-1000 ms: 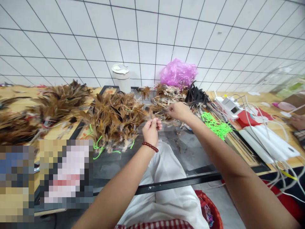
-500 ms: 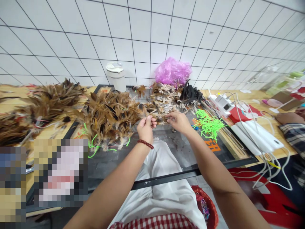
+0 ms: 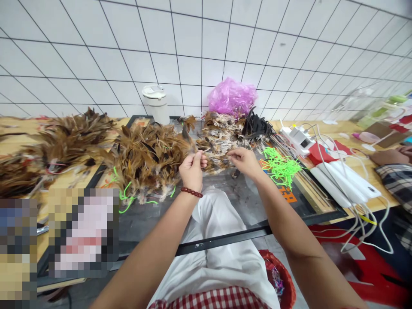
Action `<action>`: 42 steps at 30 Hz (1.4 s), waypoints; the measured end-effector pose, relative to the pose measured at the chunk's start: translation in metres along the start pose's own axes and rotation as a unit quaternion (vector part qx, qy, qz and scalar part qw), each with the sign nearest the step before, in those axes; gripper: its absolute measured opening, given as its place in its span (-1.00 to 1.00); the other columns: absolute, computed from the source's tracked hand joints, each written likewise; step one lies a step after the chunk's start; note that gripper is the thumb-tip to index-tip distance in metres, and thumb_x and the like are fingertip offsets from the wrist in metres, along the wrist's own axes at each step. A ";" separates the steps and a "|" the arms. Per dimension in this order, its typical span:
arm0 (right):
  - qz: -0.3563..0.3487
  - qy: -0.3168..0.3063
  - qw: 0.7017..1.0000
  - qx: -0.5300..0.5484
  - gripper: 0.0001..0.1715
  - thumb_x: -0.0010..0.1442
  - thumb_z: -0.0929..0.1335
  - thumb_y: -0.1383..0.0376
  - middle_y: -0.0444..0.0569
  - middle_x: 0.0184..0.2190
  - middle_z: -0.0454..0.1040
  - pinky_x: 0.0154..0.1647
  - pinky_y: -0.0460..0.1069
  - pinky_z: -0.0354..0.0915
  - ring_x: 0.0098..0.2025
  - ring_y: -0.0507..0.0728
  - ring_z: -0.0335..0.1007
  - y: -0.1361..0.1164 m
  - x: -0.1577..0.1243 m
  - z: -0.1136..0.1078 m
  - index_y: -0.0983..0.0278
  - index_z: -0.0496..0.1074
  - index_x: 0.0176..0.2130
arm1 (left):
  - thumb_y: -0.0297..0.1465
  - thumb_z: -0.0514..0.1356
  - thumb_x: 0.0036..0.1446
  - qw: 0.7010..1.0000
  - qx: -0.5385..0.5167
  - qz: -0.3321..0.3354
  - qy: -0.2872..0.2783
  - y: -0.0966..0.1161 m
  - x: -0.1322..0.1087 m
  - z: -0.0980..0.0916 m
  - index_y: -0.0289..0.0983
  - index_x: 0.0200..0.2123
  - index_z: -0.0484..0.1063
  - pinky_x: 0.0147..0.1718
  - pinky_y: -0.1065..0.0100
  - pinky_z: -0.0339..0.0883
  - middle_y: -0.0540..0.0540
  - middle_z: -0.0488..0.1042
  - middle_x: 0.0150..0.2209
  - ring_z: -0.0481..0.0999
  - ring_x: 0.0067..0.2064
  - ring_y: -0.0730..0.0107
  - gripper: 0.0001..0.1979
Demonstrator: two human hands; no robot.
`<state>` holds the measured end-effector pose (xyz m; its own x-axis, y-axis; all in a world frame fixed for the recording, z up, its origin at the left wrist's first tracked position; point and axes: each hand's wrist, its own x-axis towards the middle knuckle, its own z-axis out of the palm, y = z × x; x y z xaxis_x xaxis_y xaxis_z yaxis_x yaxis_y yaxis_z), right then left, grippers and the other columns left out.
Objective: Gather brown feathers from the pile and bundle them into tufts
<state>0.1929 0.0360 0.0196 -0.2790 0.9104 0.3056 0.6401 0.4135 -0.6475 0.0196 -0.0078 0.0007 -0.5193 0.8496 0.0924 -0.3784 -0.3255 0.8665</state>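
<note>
My left hand (image 3: 192, 168), with a dark red bead bracelet (image 3: 192, 192) at its wrist, is closed around feathers. Their blurred brown and dark tips (image 3: 187, 139) stick out above the fingers. My right hand (image 3: 245, 163) is a little to the right, thumb and fingers drawn together; whatever is between them is too small to make out. Behind both hands lies a pile of brown feathers with pale fluffy ends (image 3: 217, 141). A big heap of brown feathers (image 3: 148, 154) with bright green ties spreads to the left. Black feathers (image 3: 255, 128) lie beyond my right hand.
Bright green strings (image 3: 280, 165) lie right of my right hand. A white lidded cup (image 3: 157, 105) and a pink plastic bag (image 3: 232, 98) stand by the tiled wall. White cables and a power strip (image 3: 298, 139) are at right, near another person's sleeve (image 3: 395, 182). A red basket (image 3: 286, 281) sits below.
My left hand has shifted slightly left, away from my right hand, and the feather tips in it now point more upward. My right hand has barely moved.
</note>
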 end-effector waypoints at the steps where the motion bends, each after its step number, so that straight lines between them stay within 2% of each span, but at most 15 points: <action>1: 0.008 -0.035 0.997 0.063 -0.76 0.05 0.35 0.27 -0.03 -0.35 0.48 -0.23 -0.03 0.25 -0.34 0.06 0.33 -0.002 -0.001 0.002 0.32 0.52 -0.27 | -0.28 0.29 -0.07 0.999 0.020 -0.007 -0.035 -0.001 -0.002 0.000 -0.34 -0.46 0.51 -0.54 0.50 0.32 -0.03 0.48 -0.55 0.41 -0.56 0.57 -0.79; 4: 0.008 -0.160 0.949 0.273 -0.65 0.02 0.40 0.16 -0.09 -0.41 0.45 -0.25 -0.04 0.27 -0.36 0.02 0.34 -0.011 -0.004 0.006 0.33 0.49 -0.23 | -0.28 0.30 -0.08 0.985 0.074 -0.039 -0.149 -0.004 -0.008 0.000 -0.34 -0.52 0.50 -0.53 0.45 0.36 -0.06 0.49 -0.56 0.43 -0.56 0.51 -0.79; 6: -0.010 -0.208 0.913 0.351 -0.63 -0.01 0.43 0.12 -0.15 -0.49 0.40 -0.27 -0.06 0.27 -0.39 0.01 0.33 -0.018 -0.006 0.005 0.32 0.47 -0.26 | -0.28 0.30 -0.09 0.973 0.098 -0.060 -0.201 -0.005 -0.013 0.000 -0.33 -0.57 0.48 -0.54 0.44 0.37 -0.05 0.47 -0.61 0.43 -0.58 0.49 -0.79; 10: -0.016 -0.258 0.883 0.392 -0.66 -0.03 0.45 0.09 -0.17 -0.58 0.38 -0.35 -0.05 0.28 -0.47 0.02 0.34 -0.026 -0.010 -0.001 0.32 0.42 -0.41 | -0.32 0.30 -0.08 0.942 0.143 -0.106 -0.283 -0.001 -0.019 0.002 -0.32 -0.67 0.44 -0.62 0.50 0.29 -0.06 0.42 -0.67 0.39 -0.64 0.52 -0.76; 13: -0.007 -0.280 0.877 0.390 -0.62 0.02 0.42 0.05 -0.11 -0.58 0.41 -0.41 -0.05 0.25 -0.50 0.02 0.32 -0.022 -0.010 -0.005 0.34 0.43 -0.45 | -0.34 0.30 -0.08 0.923 0.157 -0.144 -0.319 0.002 -0.025 0.004 -0.32 -0.69 0.44 -0.67 0.54 0.22 -0.06 0.38 -0.71 0.33 -0.68 0.56 -0.76; 17: 0.038 -0.201 0.903 0.378 -0.60 -0.03 0.45 0.07 -0.16 -0.63 0.34 -0.52 -0.12 0.11 -0.57 -0.07 0.16 -0.009 -0.007 -0.010 0.37 0.43 -0.51 | -0.32 0.27 -0.07 0.914 0.136 -0.173 -0.342 0.002 -0.034 0.007 -0.33 -0.65 0.46 -0.66 0.53 0.23 -0.06 0.40 -0.67 0.33 -0.67 0.57 -0.77; 22: 0.080 -0.065 0.902 0.419 -0.62 -0.13 0.49 0.09 -0.14 -0.53 0.38 -0.54 -0.13 0.07 -0.56 -0.08 0.09 0.002 -0.002 -0.015 0.33 0.45 -0.43 | -0.32 0.26 -0.09 0.908 0.150 -0.198 -0.338 0.000 -0.037 0.008 -0.33 -0.60 0.49 -0.69 0.54 0.20 -0.04 0.39 -0.68 0.31 -0.69 0.57 -0.81; 25: 0.088 0.030 0.905 0.416 -0.62 -0.12 0.47 0.05 -0.10 -0.42 0.42 -0.53 -0.12 0.11 -0.53 -0.06 0.12 0.006 0.002 -0.020 0.28 0.45 -0.39 | -0.34 0.25 -0.08 0.917 0.166 -0.187 -0.310 -0.001 -0.036 0.008 -0.32 -0.64 0.47 -0.73 0.57 0.13 -0.04 0.37 -0.69 0.27 -0.71 0.60 -0.80; 30: 0.088 0.151 0.889 0.423 -0.60 -0.05 0.41 -0.01 -0.19 -0.53 0.30 -0.55 -0.12 0.07 -0.55 -0.06 0.10 0.017 0.006 -0.038 0.22 0.42 -0.31 | -0.34 0.26 -0.09 0.948 0.162 -0.156 -0.223 -0.003 -0.034 0.009 -0.32 -0.68 0.41 -0.76 0.59 0.05 -0.03 0.38 -0.66 0.27 -0.70 0.61 -0.77; 31: 0.101 0.138 0.891 0.421 -0.59 -0.06 0.42 0.00 -0.21 -0.57 0.26 -0.58 -0.12 0.04 -0.59 -0.07 0.04 0.018 0.005 -0.040 0.23 0.43 -0.31 | -0.33 0.25 -0.08 0.956 0.152 -0.144 -0.207 -0.003 -0.034 0.009 -0.32 -0.68 0.41 -0.75 0.59 0.06 -0.04 0.40 -0.65 0.28 -0.68 0.61 -0.77; 32: 0.116 0.094 0.898 0.415 -0.59 -0.07 0.43 0.01 -0.24 -0.61 0.21 -0.59 -0.12 0.00 -0.61 -0.08 -0.01 0.017 0.003 -0.041 0.25 0.44 -0.31 | -0.32 0.25 -0.07 0.962 0.140 -0.131 -0.194 -0.003 -0.033 0.009 -0.32 -0.65 0.42 -0.74 0.58 0.08 -0.04 0.41 -0.64 0.29 -0.67 0.60 -0.77; 34: 0.132 -0.050 0.909 0.392 -0.58 -0.09 0.46 0.05 -0.25 -0.65 0.19 -0.61 -0.13 -0.03 -0.63 -0.09 -0.04 0.010 -0.002 -0.036 0.29 0.47 -0.31 | -0.31 0.24 -0.05 0.969 0.127 -0.110 -0.184 -0.003 -0.031 0.008 -0.31 -0.61 0.45 -0.72 0.57 0.11 -0.03 0.41 -0.63 0.30 -0.66 0.60 -0.79; 36: 0.097 -0.176 0.906 0.373 -0.60 -0.07 0.45 0.06 -0.20 -0.61 0.30 -0.56 -0.13 0.05 -0.59 -0.08 0.08 -0.004 -0.007 -0.026 0.31 0.49 -0.32 | -0.31 0.25 -0.05 0.965 0.138 -0.103 -0.198 -0.003 -0.031 0.008 -0.31 -0.61 0.45 -0.71 0.56 0.12 -0.02 0.39 -0.65 0.30 -0.66 0.60 -0.79; 39: 0.035 -0.230 0.903 0.361 -0.62 -0.02 0.41 0.02 -0.13 -0.58 0.40 -0.43 -0.09 0.20 -0.49 0.00 0.26 -0.025 -0.012 -0.010 0.31 0.44 -0.47 | -0.32 0.25 -0.06 0.949 0.169 -0.115 -0.240 -0.004 -0.032 0.008 -0.32 -0.64 0.43 -0.72 0.55 0.10 -0.02 0.36 -0.68 0.30 -0.68 0.59 -0.78; 42: 0.023 -0.184 0.930 0.318 -0.59 0.00 0.37 0.00 -0.12 -0.60 0.38 -0.40 -0.06 0.22 -0.49 0.02 0.27 -0.024 -0.011 -0.012 0.30 0.38 -0.53 | -0.30 0.27 -0.07 0.946 0.156 -0.137 -0.249 -0.005 -0.034 0.009 -0.34 -0.52 0.49 -0.71 0.52 0.16 -0.07 0.44 -0.61 0.35 -0.65 0.54 -0.81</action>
<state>0.1892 0.0162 0.0405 -0.5635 0.8219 0.0833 0.1368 0.1923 -0.9718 0.0462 -0.0312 -0.0018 0.0193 0.9998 -0.0043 -0.1610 0.0073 0.9869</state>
